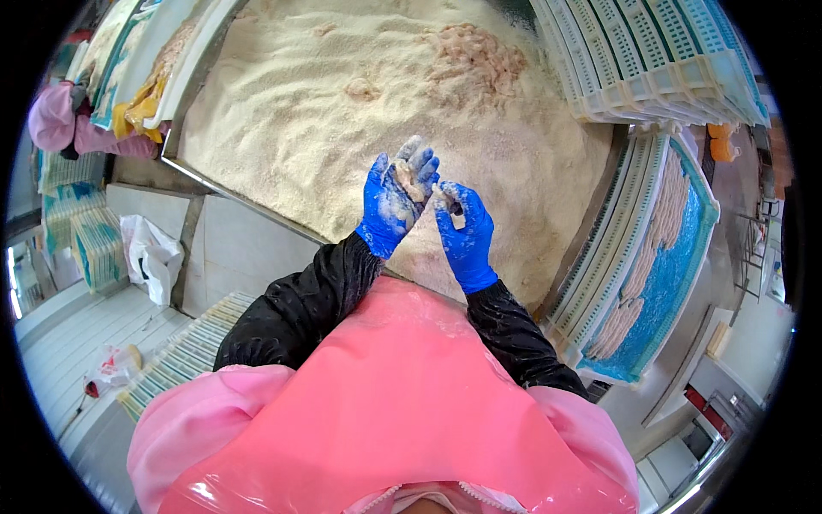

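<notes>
My left hand [392, 206], in a crumb-dusted blue glove, is palm up with a small crumb-coated piece of raw meat [406, 182] lying across the palm and fingers. Close on its right, my right hand [465, 227] in a matching glove has its thumb and fingertips pinched together. Something pale and crumbed shows at those fingertips; whether it is part of the same piece I cannot tell. Both hands are above a large metal-edged bin of pale yellow crumbs [282, 128]. Farther back in the crumbs sits a heap of pink raw meat pieces [475, 64].
At right, a stack of trays [638, 300] has a blue-lined top tray bearing rows of pale strips. More white and blue trays [651, 60] stand at the far right. Another person's yellow-gloved hand [141, 107] is at far left. A white plastic bag [152, 257] hangs at left.
</notes>
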Tool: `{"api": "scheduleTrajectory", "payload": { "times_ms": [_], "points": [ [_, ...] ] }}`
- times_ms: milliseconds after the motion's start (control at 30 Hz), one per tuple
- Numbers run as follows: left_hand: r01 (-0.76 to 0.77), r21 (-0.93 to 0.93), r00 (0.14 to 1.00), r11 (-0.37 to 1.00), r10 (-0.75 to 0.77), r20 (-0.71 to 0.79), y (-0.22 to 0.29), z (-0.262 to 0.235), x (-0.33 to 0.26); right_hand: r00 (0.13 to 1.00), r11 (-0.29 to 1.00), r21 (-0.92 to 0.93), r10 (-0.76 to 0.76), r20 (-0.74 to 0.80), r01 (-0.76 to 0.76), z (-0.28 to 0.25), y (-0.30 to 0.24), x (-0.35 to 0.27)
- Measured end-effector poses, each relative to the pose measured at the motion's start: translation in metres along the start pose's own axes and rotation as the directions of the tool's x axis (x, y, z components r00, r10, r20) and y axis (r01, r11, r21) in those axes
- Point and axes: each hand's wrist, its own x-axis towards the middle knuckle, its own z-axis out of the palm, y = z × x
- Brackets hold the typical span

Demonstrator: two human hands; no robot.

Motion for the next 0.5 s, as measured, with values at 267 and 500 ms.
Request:
{"api": "scheduleTrajectory", "payload": {
  "times_ms": [267, 500],
  "points": [
    [-0.078, 0.043, 0.995, 0.996, 0.076, 0.060, -0.008, 0.017, -0.005, 0.957, 0.924, -0.285, -0.201, 0.210, 0.256, 0.001, 0.004, -0.007],
    [-0.016, 0.028, 0.995, 1.000, 0.013, 0.101, -0.007, 0.026, -0.009, 0.988, 0.976, 0.162, 0.135, 0.078, -0.146, 0.014, 0.002, -0.003]
  ]
}}
